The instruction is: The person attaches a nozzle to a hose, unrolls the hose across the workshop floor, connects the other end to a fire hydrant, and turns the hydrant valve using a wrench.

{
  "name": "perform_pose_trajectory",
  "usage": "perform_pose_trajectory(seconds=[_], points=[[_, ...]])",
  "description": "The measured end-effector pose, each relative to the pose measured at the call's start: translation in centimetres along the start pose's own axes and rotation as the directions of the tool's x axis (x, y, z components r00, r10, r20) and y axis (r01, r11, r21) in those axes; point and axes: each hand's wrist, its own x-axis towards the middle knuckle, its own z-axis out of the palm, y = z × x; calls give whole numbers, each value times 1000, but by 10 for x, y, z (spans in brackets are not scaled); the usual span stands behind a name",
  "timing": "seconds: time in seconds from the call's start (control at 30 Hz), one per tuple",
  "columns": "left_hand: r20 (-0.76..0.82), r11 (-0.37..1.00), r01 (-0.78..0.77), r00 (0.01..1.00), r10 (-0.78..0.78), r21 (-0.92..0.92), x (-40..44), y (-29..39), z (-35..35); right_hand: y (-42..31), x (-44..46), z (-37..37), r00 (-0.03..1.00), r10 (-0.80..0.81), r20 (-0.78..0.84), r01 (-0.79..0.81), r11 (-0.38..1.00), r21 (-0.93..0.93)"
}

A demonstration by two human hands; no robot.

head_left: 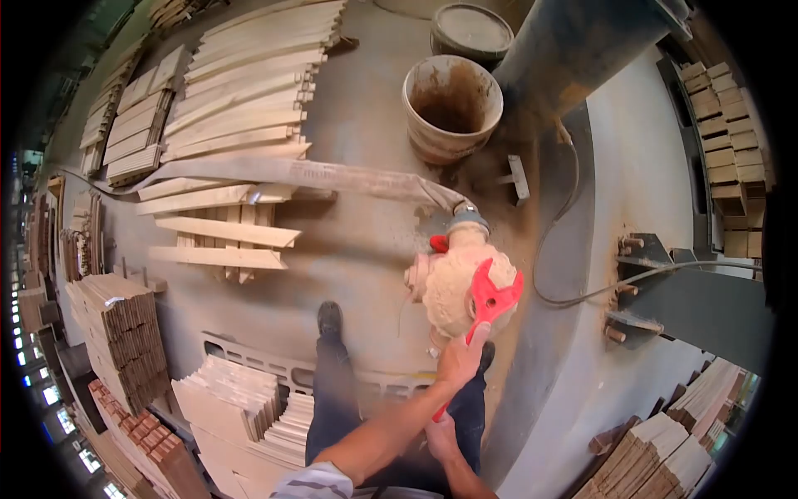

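Note:
A red hydrant wrench [497, 298] is in both my hands, its open jaw over the dust-covered top of a fire hydrant [453, 291]. My left hand [460, 359] wraps the handle just below the jaw. Nearer my body, my right hand [441, 430] grips the lower part of the handle. Whether the jaw touches the hydrant's top, I cannot tell. A flat, dusty fire hose [332, 176] joins the hydrant through a grey coupling [468, 218]. Beside that coupling a small red part [439, 244] shows.
Two buckets, one open [453, 104] and one dusty-topped [472, 32], stand beyond the hydrant, beside a thick dark column [573, 50]. Stacked wooden boards [249, 75] lie at left. A cable [565, 301] runs along the right wall. A slotted metal beam [291, 370] lies by my feet.

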Motion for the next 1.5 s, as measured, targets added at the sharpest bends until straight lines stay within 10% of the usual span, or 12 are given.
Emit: perform_pose_trajectory(seconds=[1.5], points=[[7,997,-30,1000,30,65,-6,-1,-4,-14,-6,4,985,-95,143,77,989,124]])
